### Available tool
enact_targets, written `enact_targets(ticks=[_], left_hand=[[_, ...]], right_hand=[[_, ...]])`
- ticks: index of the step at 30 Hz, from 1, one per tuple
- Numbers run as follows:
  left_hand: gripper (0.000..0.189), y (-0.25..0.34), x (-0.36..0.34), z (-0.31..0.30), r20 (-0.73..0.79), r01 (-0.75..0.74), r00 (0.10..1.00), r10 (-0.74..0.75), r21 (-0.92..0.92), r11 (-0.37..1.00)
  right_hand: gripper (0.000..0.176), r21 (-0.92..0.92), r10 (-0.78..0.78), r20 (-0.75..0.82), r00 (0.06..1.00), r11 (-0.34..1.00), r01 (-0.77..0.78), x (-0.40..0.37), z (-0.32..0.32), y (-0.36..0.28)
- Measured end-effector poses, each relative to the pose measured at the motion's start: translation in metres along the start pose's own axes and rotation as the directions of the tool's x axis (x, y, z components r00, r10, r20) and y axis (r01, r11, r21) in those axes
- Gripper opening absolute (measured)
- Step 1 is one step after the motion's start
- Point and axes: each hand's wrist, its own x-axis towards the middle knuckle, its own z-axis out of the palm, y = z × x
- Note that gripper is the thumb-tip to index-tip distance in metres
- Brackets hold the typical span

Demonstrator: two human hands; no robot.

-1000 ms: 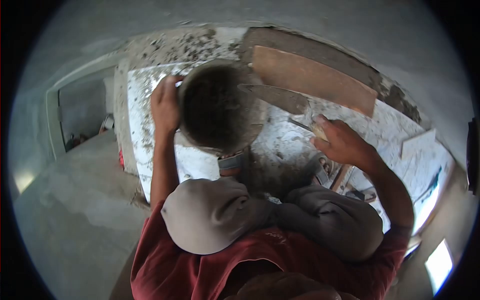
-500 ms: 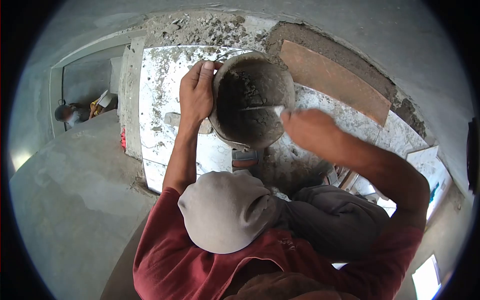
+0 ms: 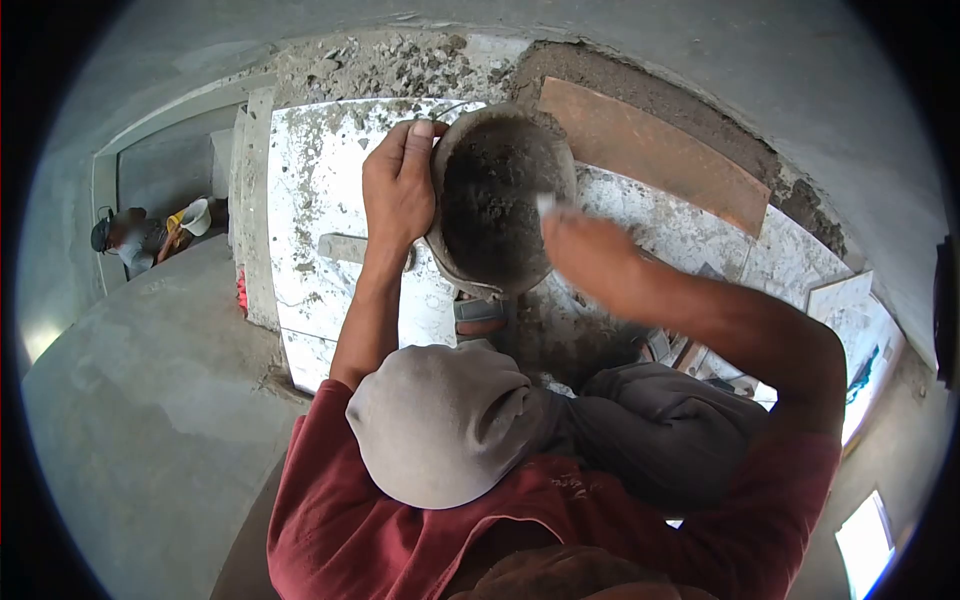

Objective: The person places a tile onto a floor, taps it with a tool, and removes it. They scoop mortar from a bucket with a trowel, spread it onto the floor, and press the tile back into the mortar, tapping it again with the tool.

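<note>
Concrete walls (image 3: 720, 50), spattered white floor (image 3: 320, 180), left hand (image 3: 398, 190) fingers clamping bucket (image 3: 500, 200) rim, right hand (image 3: 590, 255) blurred, grip unclear.

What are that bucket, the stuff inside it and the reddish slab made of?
Bucket: probably plastic or rubber, dull grey, mortar-crusted rim.
Contents: wet cement mortar by its look, dark, gritty, clumped.
Slab: likely fired clay tile, matte reddish-brown, flat, straight-edged.

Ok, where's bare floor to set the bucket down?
Grey concrete floor left of the white tile is bare. The tile strip left of the left hand is mostly free, mortar-speckled. Crowded under the bucket and right of the knees.
</note>
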Motion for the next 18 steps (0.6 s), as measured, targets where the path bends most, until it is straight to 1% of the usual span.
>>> enact_targets(ticks=[1, 2, 3, 4, 5, 6, 7, 8, 9, 11, 12, 13, 14, 15, 16, 17, 18], left_hand=[[0.034, -0.003, -0.002, -0.002, 0.003, 0.021, 1.0, -0.021, 0.011, 1.0], [0.033, -0.005, -0.003, -0.003, 0.003, 0.041, 0.999, -0.042, 0.021, 0.999], [0.033, -0.005, -0.002, -0.003, 0.0, 0.037, 0.999, -0.037, 0.018, 0.999], [0.033, -0.005, -0.002, -0.003, -0.01, 0.044, 0.999, -0.044, 0.006, 0.999], [0.033, -0.006, -0.005, -0.002, -0.017, 0.055, 0.998, -0.055, -0.007, 0.998], [0.033, 0.0, -0.004, -0.002, 0.012, 0.092, 0.996, -0.092, 0.03, 0.995], [0.033, -0.001, -0.006, 0.001, 0.012, 0.092, 0.996, -0.092, 0.024, 0.995], [0.033, -0.001, -0.005, 0.007, -0.011, 0.054, 0.999, -0.054, 0.038, 0.998], [0.034, 0.001, -0.002, 0.011, -0.036, 0.011, 0.999, -0.009, 0.055, 0.998], [0.033, 0.007, -0.004, 0.012, -0.012, 0.01, 1.0, -0.008, 0.095, 0.995], [0.034, 0.005, -0.005, 0.014, -0.024, -0.011, 1.0, 0.013, 0.084, 0.996], [0.034, 0.003, -0.007, 0.015, -0.032, -0.03, 0.999, 0.032, 0.074, 0.997], [0.034, 0.003, -0.007, 0.015, -0.028, 0.013, 1.0, -0.011, 0.076, 0.997], [0.034, 0.004, -0.007, 0.017, -0.023, 0.02, 1.0, -0.018, 0.075, 0.997], [0.035, 0.005, -0.006, 0.018, -0.029, 0.026, 0.999, -0.024, 0.063, 0.998], [0.035, 0.006, -0.004, 0.019, -0.039, 0.028, 0.999, -0.026, 0.052, 0.998], [0.035, 0.005, -0.005, 0.021, -0.045, 0.003, 0.999, 0.0, 0.054, 0.999]], right_hand=[[0.016, -0.001, 0.003, -0.003, 1.0, 1.0, -0.003, 0.0, -0.014, 0.001], [0.016, 0.092, 0.025, 0.177, 0.984, 0.995, -0.041, -0.001, -0.029, 0.007], [0.016, 0.172, 0.028, 0.351, 0.936, 0.981, -0.093, 0.0, -0.047, 0.014], [0.019, 0.28, -0.013, 0.338, 0.941, 0.956, -0.087, 0.003, -0.057, 0.028], [0.019, 0.281, -0.012, 0.344, 0.939, 0.955, -0.091, 0.008, -0.05, 0.034], [0.018, 0.212, 0.113, 0.213, 0.971, 0.964, -0.159, 0.013, -0.04, 0.038], [0.018, 0.145, 0.225, 0.065, 0.972, 0.962, -0.233, 0.015, -0.033, 0.037], [0.018, 0.188, 0.212, 0.103, 0.972, 0.955, -0.228, 0.013, -0.028, 0.026], [0.018, 0.177, 0.212, 0.093, 0.973, 0.958, -0.226, 0.006, -0.024, 0.015], [0.017, 0.033, 0.285, 0.143, 0.948, 0.956, -0.293, -0.006, -0.015, -0.004], [0.019, 0.049, 0.101, 0.27, 0.958, 0.992, -0.118, -0.001, -0.04, 0.016], [0.019, 0.052, 0.098, 0.27, 0.958, 0.992, -0.117, 0.003, -0.043, 0.026], [0.019, 0.059, 0.174, 0.167, 0.971, 0.981, -0.186, 0.006, -0.043, 0.034], [0.019, 0.072, 0.248, 0.063, 0.967, 0.965, -0.253, 0.008, -0.041, 0.04], [0.019, 0.115, 0.271, 0.106, 0.957, 0.952, -0.283, 0.013, -0.034, 0.043], [0.019, 0.11, 0.272, 0.104, 0.957, 0.953, -0.283, 0.009, -0.024, 0.037], [0.019, 0.257, 0.25, 0.264, 0.932, 0.913, -0.318, 0.005, -0.019, 0.025]])
